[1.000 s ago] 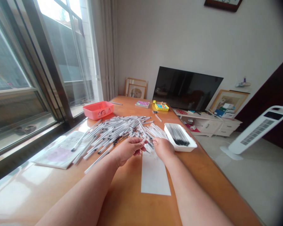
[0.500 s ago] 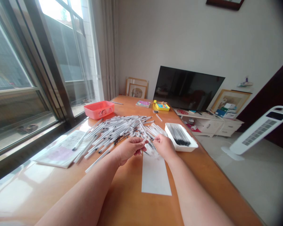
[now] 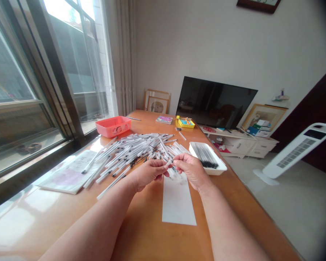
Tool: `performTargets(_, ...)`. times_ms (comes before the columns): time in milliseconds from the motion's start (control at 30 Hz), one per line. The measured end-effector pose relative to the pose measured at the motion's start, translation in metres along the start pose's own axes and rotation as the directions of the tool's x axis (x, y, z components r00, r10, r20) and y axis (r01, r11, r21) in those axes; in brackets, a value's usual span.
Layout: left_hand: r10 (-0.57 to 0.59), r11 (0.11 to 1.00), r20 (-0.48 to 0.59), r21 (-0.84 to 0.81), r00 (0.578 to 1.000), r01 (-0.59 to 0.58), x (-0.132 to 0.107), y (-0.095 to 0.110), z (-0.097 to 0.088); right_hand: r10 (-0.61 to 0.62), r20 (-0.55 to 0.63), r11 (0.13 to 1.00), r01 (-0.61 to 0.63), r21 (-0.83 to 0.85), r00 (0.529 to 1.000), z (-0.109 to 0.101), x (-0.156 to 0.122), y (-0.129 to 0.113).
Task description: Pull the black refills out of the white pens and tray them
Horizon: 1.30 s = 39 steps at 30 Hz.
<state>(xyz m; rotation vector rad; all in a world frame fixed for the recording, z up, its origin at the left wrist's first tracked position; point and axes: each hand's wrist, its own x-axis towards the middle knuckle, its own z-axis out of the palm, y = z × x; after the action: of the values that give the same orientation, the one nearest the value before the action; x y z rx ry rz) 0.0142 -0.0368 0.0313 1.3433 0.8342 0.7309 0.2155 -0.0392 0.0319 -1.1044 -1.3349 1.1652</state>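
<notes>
My left hand (image 3: 150,172) is closed, pinching a whitish pen barrel (image 3: 168,163) whose end shows at the fingertips. Close beside it, my right hand (image 3: 190,168) pinches at that end, where a small dark bit shows; its exact form is too small to make out. Both hands hover over the near edge of a loose pile of clear pens (image 3: 136,148) with black ends. Under them lies a white sheet of paper (image 3: 178,206), with small clear pieces on its far part. To the right stands a white tray (image 3: 221,167) of pens lined up side by side.
A red plastic basket (image 3: 108,128) stands beyond the pile at left. A booklet (image 3: 67,174) lies at the left, pens resting on its edge. Farther back are another booklet (image 3: 163,120) and a yellow box (image 3: 188,125). The window (image 3: 24,90) borders the table's left.
My right hand has moved left and turned, bringing its fingertips up to the end of the barrel in my left hand. My left hand has stayed nearly in place.
</notes>
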Motion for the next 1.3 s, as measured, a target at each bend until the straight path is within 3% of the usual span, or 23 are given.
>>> performTargets(700,0.008,1.000,0.046,0.023,0.999,-0.009,-0.003,0.004,0.004,0.042,0.085,0.997,-0.037,-0.061,0.995,0.000,-0.005,-0.004)
performTargets(1300,0.043,0.962,0.030,0.268,0.999,-0.050,-0.003,-0.005,0.003,0.142,0.186,0.953,-0.084,-0.290,0.972,-0.001,-0.015,-0.014)
